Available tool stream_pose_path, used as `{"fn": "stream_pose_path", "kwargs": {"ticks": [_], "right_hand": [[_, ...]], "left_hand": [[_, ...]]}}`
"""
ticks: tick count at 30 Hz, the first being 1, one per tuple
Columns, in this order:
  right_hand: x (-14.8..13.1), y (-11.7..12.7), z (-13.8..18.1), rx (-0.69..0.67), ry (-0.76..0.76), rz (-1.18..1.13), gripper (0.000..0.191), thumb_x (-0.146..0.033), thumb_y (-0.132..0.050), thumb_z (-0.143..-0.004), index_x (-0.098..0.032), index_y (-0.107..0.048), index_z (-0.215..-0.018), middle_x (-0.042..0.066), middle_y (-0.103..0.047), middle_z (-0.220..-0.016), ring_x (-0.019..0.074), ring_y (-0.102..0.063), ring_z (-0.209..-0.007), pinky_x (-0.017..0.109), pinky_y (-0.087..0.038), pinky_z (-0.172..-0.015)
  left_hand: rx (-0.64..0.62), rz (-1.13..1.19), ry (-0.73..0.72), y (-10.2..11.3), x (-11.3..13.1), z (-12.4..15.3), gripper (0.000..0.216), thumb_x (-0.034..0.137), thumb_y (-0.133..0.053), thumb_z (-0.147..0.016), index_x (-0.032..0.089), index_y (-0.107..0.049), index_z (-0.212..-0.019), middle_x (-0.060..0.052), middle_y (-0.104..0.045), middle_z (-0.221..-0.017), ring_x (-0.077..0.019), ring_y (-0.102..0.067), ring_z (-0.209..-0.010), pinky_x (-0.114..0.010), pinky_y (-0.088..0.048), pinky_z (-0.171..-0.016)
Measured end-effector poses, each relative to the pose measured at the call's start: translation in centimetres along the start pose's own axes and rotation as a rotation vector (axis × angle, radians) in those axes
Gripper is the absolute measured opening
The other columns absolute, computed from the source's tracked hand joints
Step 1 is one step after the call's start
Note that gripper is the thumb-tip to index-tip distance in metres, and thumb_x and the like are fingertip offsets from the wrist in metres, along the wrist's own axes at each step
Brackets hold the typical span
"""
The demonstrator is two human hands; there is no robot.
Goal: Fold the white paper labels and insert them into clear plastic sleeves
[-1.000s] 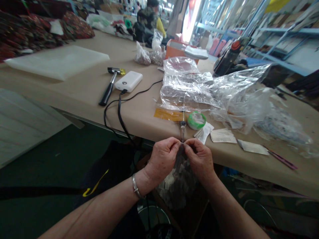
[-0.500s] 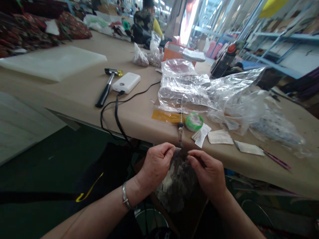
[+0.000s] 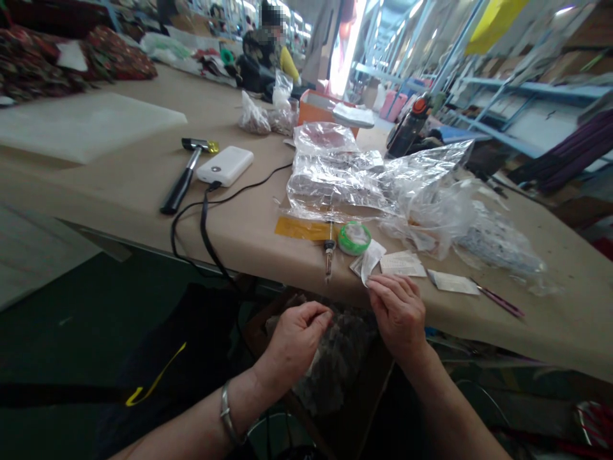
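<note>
My left hand (image 3: 295, 337) hovers below the table edge, thumb and forefinger pinched together; what they hold is too small to see. Under it, in my lap, lies a clear bag of small grey pieces (image 3: 338, 364). My right hand (image 3: 400, 313) is raised to the table edge (image 3: 268, 271), its fingertips closed on the lower end of a white paper slip (image 3: 368, 262). A soldering iron (image 3: 328, 250) points over the edge just left of that slip, beside a green tape roll (image 3: 354, 237).
The brown table also carries crumpled clear plastic bags (image 3: 378, 182), a yellow strip (image 3: 299, 228), further paper slips (image 3: 403, 263), pink tweezers (image 3: 498, 300), a white power bank (image 3: 225, 166) with a black cable (image 3: 205, 233), and a hammer (image 3: 184, 180). A person (image 3: 268, 45) sits far back.
My hands have parted: the right rose from the bag to the paper slip at the table edge, the left sank lower. The view shifted right.
</note>
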State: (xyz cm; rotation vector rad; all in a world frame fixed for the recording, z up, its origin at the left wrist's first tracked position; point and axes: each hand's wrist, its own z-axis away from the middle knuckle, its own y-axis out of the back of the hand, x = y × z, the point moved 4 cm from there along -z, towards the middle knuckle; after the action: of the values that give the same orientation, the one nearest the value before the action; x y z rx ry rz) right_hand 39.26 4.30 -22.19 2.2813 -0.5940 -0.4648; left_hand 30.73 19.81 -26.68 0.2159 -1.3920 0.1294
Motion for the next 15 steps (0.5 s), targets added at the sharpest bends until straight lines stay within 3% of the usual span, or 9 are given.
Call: {"fn": "stream_pose_path", "kwargs": {"ticks": [4,7,11,15], "right_hand": [[-1.9,1.5,0.7,-0.013,0.059,-0.112,0.014,-0.011,-0.057,-0.083,-0.021,-0.063,-0.091,0.003,-0.07,-0.091,0.019,-0.062,-0.092,0.038,-0.044,-0.087],[-4.3,2.0,1.6,-0.096,0.142,-0.177,0.015,-0.01,-0.057,-0.082,-0.021,-0.062,-0.091,0.003,-0.07,-0.092,0.0202,-0.06,-0.096,0.04,-0.043,-0.089],[-5.8,2.1,1.6,-0.148,0.201,-0.247,0.015,-0.012,-0.057,-0.082,-0.02,-0.062,-0.094,0.002,-0.069,-0.094,0.0205,-0.059,-0.097,0.04,-0.042,-0.092],[-3.1,1.4,-1.6,-0.119,0.088,-0.164,0.031,-0.02,-0.049,-0.088,-0.021,-0.055,-0.118,0.009,-0.063,-0.11,0.0242,-0.051,-0.111,0.042,-0.043,-0.095]], "left_hand": [[-0.159,0.55,0.317,-3.2,0.6,0.0,0.022,0.035,-0.058,-0.08,0.013,-0.063,-0.081,-0.005,-0.064,-0.074,-0.0126,-0.058,-0.065,-0.025,-0.046,-0.064],[-0.174,0.878,0.432,-4.6,1.2,-0.3,0.023,0.033,-0.059,-0.08,0.012,-0.061,-0.087,-0.005,-0.063,-0.076,-0.0101,-0.057,-0.062,-0.022,-0.045,-0.059],[-0.131,0.914,0.437,-4.8,1.0,-0.9,0.014,0.022,-0.065,-0.074,0.01,-0.059,-0.078,-0.003,-0.059,-0.066,-0.0065,-0.053,-0.053,-0.017,-0.038,-0.049],[-0.192,0.749,0.45,-4.5,0.6,-0.5,0.021,0.027,-0.067,-0.072,0.011,-0.057,-0.079,-0.003,-0.06,-0.064,-0.0095,-0.054,-0.051,-0.022,-0.043,-0.05]]}}
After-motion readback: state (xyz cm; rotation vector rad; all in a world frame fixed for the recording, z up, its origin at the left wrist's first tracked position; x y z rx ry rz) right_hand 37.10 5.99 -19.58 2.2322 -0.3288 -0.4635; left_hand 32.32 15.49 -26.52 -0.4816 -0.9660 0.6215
